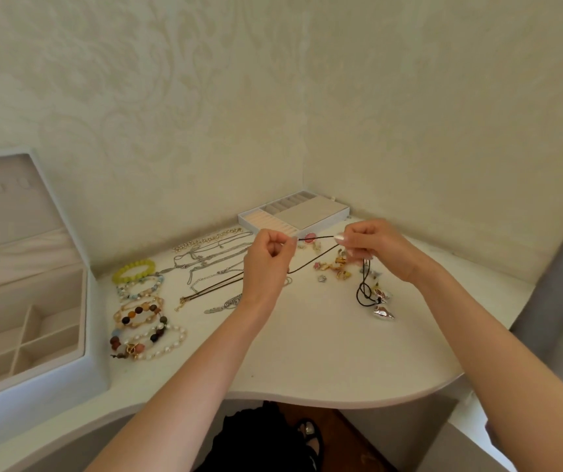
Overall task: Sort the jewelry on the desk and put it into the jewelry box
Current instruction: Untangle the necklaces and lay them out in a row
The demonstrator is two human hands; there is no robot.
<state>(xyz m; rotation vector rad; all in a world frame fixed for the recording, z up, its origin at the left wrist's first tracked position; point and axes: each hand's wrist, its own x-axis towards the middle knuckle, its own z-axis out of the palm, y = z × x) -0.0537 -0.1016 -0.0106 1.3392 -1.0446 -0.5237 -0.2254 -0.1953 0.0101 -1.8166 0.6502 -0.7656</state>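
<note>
A thin dark cord necklace [317,237] is pinched at two spots, and a short length of it is held taut above the white curved desk [307,352]. At one end of that stretch the cord is nipped between the thumb and curled fingers of the left hand [268,258], and at the other it is gripped by the thumb and fingertips of the right hand [373,248]. Below the right-hand grip the cord is seen hanging in a loose black loop, and at its foot a shiny silver heart-shaped pendant [383,313] is rested on the desk. From that same grip a brownish strand is led down under the left wrist to a small gold clasp [182,302] lying out beyond the left hand. Whether it is the same cord cannot be told. Just beneath the grip, a scatter of small gold and pink earrings [332,267] is spread on the desk. Behind the grip, in the wall corner, a flat white tray with beige padded ring rows [293,216] is set. Out past the left hand, silver chains [212,258] are laid out, then a column of mixed beaded bracelets [138,315], topped by a yellow-green beaded bracelet [133,270]. Farthest from the grip on that side, the large white jewelry box [98,335] is stood open, lid raised, divided compartments showing.
</note>
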